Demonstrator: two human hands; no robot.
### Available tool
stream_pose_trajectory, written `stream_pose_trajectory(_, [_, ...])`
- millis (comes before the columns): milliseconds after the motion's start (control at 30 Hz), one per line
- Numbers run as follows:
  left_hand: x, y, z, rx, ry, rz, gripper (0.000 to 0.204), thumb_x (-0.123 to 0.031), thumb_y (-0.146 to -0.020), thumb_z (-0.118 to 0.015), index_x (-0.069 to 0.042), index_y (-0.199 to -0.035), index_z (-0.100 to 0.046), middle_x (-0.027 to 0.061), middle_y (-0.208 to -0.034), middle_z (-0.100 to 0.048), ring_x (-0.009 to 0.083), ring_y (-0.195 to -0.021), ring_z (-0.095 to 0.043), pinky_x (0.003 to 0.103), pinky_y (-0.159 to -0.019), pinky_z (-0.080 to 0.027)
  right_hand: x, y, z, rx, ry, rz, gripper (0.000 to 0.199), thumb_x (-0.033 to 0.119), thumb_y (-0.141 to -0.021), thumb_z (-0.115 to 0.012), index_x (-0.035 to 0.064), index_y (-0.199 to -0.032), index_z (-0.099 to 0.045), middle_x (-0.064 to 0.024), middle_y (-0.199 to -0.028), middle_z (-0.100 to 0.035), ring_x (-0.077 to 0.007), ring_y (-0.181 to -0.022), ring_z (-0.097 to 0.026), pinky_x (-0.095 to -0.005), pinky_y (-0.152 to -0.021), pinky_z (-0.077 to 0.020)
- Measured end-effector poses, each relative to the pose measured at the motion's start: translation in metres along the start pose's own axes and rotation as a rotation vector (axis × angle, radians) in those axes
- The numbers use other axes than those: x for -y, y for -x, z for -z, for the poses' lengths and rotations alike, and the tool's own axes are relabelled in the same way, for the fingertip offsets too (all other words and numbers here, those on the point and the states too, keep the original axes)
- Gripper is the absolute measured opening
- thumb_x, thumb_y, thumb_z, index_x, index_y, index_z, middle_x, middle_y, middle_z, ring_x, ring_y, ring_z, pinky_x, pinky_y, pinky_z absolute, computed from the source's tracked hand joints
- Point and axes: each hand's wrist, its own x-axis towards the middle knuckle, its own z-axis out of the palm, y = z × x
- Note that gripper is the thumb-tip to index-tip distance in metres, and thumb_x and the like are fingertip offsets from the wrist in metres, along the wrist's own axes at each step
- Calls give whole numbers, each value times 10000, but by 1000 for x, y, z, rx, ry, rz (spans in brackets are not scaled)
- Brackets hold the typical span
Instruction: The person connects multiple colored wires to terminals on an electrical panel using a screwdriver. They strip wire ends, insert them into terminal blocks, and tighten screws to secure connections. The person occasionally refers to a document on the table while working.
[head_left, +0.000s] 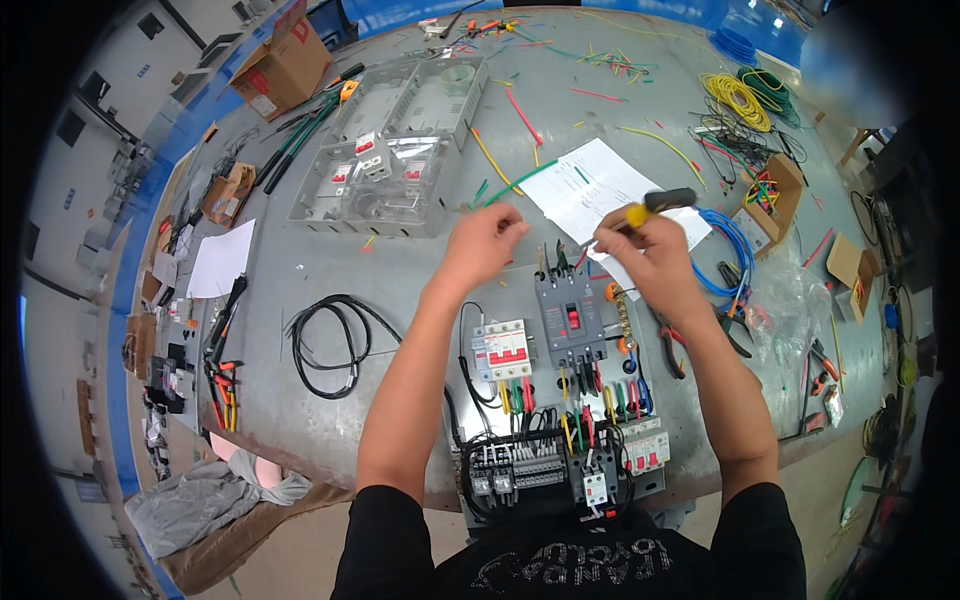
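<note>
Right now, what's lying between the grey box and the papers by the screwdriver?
A yellow wire, a green wire, a red wire and scraps, in the head view.

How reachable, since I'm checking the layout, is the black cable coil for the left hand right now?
Probably yes: only bare tabletop shows between the left hand and the black cable coil.

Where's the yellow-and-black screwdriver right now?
In the head view, the screwdriver is gripped in the person's right hand, right of centre, with white papers just behind it.
</note>
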Motion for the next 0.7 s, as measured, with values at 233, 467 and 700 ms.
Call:
stream_pose_trajectory(233, [40, -14, -6, -35, -394, -51, 264, -202, -967, -736, -28, -1164, -756, 168, -1054, -761, 303, -964, -719, 409, -865, -561, -21, 5, -6, 92, 330, 111, 193, 138, -982, -770, -49, -1014, -732, -128, -895, -724, -180, -735, -728, -314, -664, -572])
stream_pose_trajectory(467, [-2, 3, -21, 147, -17, -416, 322, -194, -959, -746, -90, -1263, -762, 128, -1347, -700, 307, -1249, -645, 427, -1082, -501, -25, 2, -12, 119, 402, 29, 206, 166, -935, -800, -22, -991, -737, -146, -878, -721, -249, -645, -681, -371, -600, -532])
stream_pose_trajectory(700, [-32, 12, -33, 324, 26, -445, 236, -185, -973, -706, -61, -1154, -791, 126, -1344, -706, 352, -1335, -592, 469, -1175, -438, -28, 2, -16, 107, 427, 92, 243, 246, -901, -801, 28, -1005, -772, -145, -841, -742, -356, -775, -714, -440, -716, -566])
